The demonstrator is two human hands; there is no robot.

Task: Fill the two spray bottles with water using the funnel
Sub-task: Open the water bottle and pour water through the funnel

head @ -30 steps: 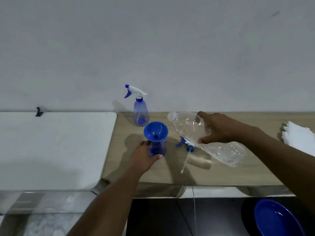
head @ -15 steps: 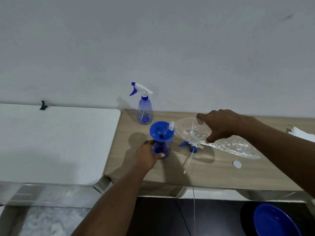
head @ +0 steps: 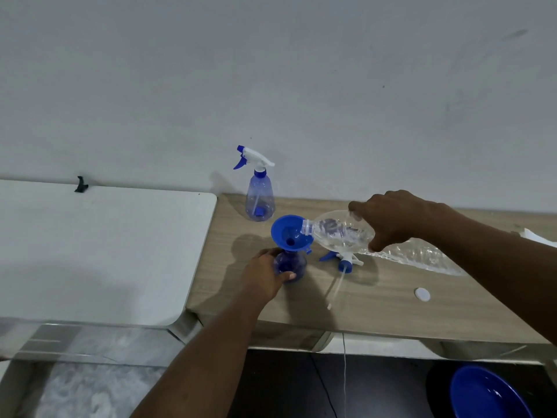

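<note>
On the wooden table [head: 376,306] we count two spray bottles: a capped bottle [head: 259,197] by the wall [head: 271,70], and an open bottle [head: 293,262] gripped by our left hand [head: 262,276], one blue funnel [head: 286,232] in its neck. Our right hand [head: 391,220] holds one clear water bottle [head: 339,232] tilted, mouth over the funnel's rim.

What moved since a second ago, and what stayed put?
The right hand swung the clear water bottle left and tipped it down, so its mouth now sits at the funnel rim. Nothing was let go or newly grabbed. The left hand still grips the open spray bottle under the funnel. The second spray bottle and the loose sprayer head stayed put.
</note>
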